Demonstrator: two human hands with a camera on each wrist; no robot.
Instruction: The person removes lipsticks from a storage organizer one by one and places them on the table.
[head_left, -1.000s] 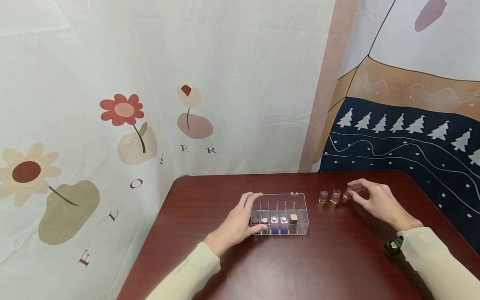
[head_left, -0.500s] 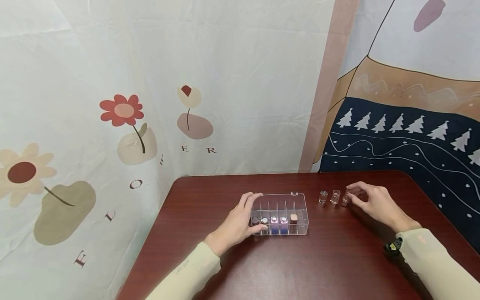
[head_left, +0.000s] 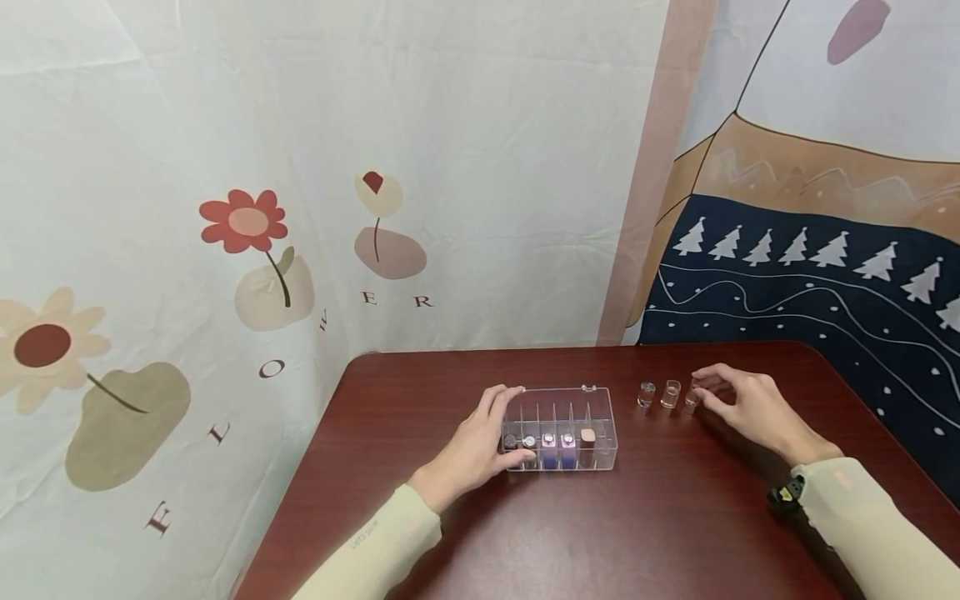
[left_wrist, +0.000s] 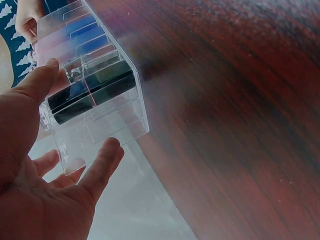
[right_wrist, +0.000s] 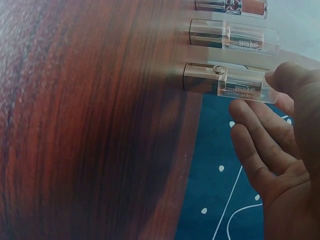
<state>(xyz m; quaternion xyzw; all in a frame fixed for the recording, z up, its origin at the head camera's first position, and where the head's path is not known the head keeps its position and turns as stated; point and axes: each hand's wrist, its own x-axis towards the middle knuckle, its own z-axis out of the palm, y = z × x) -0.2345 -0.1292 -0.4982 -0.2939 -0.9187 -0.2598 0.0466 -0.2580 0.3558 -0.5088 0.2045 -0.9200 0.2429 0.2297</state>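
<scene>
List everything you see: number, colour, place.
Wooden table: one, red-brown, underneath
Divided box: one, clear, table centre
Lipstick-like tubes: three, clear, right of box
Lilac-topped tubes: two, lilac and blue, box middle
Dark tube: one, black, box's left
Silver-topped tube: one, mostly hidden, beside that
Tan-topped tube: one, tan and brown, box right
Flower-print cloth: one, off-white, behind and left
Tree-print cloth: one, dark blue, right
Sleeves: two, pale yellow-green, both forearms
Wrist device: one, black, right wrist
Left hand: one, bare, gripping the box
Right hand: one, bare, pinching rightmost clear tube
</scene>
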